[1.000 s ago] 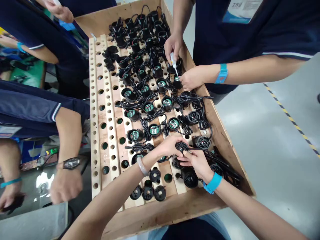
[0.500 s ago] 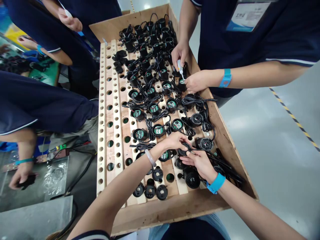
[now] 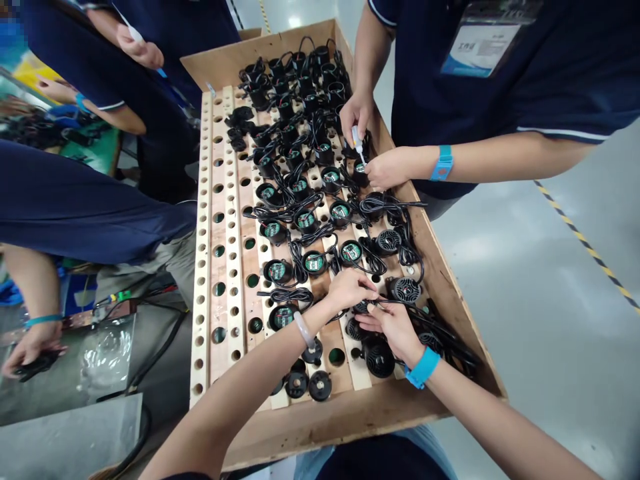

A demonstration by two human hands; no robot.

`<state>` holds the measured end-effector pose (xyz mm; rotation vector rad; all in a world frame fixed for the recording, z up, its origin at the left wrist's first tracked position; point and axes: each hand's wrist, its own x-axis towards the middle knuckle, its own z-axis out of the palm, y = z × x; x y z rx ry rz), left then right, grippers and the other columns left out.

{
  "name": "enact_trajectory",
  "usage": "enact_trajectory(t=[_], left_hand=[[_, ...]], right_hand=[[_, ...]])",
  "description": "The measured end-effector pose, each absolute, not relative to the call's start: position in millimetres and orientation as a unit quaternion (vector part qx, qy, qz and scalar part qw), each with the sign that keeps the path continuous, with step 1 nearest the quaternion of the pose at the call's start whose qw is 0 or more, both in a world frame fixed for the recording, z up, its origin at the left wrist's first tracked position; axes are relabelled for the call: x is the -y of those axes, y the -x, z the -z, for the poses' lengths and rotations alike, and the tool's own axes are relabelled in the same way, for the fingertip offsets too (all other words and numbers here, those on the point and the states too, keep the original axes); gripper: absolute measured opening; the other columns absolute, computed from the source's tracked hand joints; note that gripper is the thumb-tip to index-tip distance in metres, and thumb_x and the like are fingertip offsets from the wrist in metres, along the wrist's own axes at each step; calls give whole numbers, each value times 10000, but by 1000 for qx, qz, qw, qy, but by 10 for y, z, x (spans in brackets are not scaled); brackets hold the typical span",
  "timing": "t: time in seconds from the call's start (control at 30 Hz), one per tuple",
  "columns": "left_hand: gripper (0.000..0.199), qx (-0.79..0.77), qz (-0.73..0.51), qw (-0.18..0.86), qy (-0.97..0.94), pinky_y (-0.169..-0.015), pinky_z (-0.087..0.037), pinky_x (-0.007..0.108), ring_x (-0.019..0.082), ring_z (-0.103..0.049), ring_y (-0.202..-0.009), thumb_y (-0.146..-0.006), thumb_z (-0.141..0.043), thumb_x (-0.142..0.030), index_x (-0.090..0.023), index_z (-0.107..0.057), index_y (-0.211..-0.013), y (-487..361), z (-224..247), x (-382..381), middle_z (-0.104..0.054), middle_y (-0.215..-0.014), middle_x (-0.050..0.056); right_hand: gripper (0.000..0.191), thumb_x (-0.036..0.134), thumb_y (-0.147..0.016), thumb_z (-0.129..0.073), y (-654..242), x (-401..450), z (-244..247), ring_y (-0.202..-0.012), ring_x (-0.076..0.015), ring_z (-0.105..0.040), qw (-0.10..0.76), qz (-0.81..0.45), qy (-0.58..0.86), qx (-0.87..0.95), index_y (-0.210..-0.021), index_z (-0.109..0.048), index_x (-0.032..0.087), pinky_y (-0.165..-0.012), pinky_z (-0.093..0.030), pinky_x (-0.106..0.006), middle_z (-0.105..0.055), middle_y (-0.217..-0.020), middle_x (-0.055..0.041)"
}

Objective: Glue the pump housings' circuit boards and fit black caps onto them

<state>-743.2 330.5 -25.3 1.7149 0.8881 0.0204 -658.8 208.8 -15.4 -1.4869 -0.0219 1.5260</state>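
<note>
Fine adjustment seemingly in hand: left hand (image 3: pixel 351 289), right hand (image 3: pixel 397 327) meet at black unit (image 3: pixel 361 307) in crate (image 3: pixel 350 421) (part hidden; cannot tell whether either grip grasps it). Next move calls for steadiness.

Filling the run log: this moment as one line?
left hand: at black unit; right hand: at same unit; contact: partly hidden; co-worker's hand: holds white tube

1 pale bangle (image 3: pixel 303 329), 1 blue wristband (image 3: pixel 424 367)
</note>
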Motion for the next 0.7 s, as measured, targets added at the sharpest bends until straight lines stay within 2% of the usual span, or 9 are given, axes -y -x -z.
enact_trajectory(t=[0.17,0.37,0.43,0.5,0.6,0.63,0.7], left_hand=[[123,-385,1,561,-733,-688,-459,231,149,-641,-755,-711,-677,-174,-184,-765,-797,7421,224,-3327,-728,-797,2],[189,-360,-3,564,-743,-691,-484,218,155,-656,-770,-710,-680,-159,-159,-765,-879,7490,195,-3363,-732,-818,16],[229,-359,-14,550,-754,-690,-494,211,146,-663,-768,-737,-630,-111,-160,-758,-920,7541,104,-3329,-738,-852,15],[306,-364,-34,527,-767,-759,-497,205,137,-669,-830,-763,-545,-46,-188,-754,-935,7649,-35,-3310,-742,-919,2],[346,-443,-85,432,-781,-821,-491,207,130,-664,-900,-833,-486,-92,-253,-721,-1029,7994,-261,-3401,-725,-1040,-19],[336,-515,-107,349,-775,-797,-496,199,123,-661,-900,-871,-470,-149,-279,-689,-1091,8155,-318,-3475,-715,-1067,-25],[433,-611,-125,247,-742,-849,-488,259,166,-628,-1019,-932,-337,-156,-220,-520,-1318,8504,-374,-3675,-650,-1203,70]], right_hand=[[276,244,-656,-767,6590,-2095,143,-747,-282,-724,482,-628,612,8,-856,-639,104,-633,-612,-333,-727,-803,-95],[516,404,-519,-856,6599,-2070,107,-796,-320,-715,481,-631,609,16,-872,-635,99,-642,-611,-348,-739,-829,-112],[565,448,-480,-870,6600,-2059,112,-821,-331,-710,479,-636,606,14,-845,-625,95,-664,-611,-356,-740,-819,-111],[587,463,-468,-875,6600,-2051,125,-840,-336,-705,475,-640,604,17,-841,-609,97,-681,-611,-364,-740,-796,-102],[572,458,-475,-877,6597,-2041,144,-863,-338,-700,471,-648,599,18,-819,-576,114,-710,-608,-373,-738,-768,-85],[562,449,-483,-877,6595,-2038,149,-876,-339,-698,471,-650,596,18,-816,-567,119,-721,-606,-376,-738,-772,-83],[547,412,-493,-882,6594,-2031,153,-900,-340,-692,471,-653,593,18,-822,-552,126,-745,-603,-385,-740,-786,-85]])
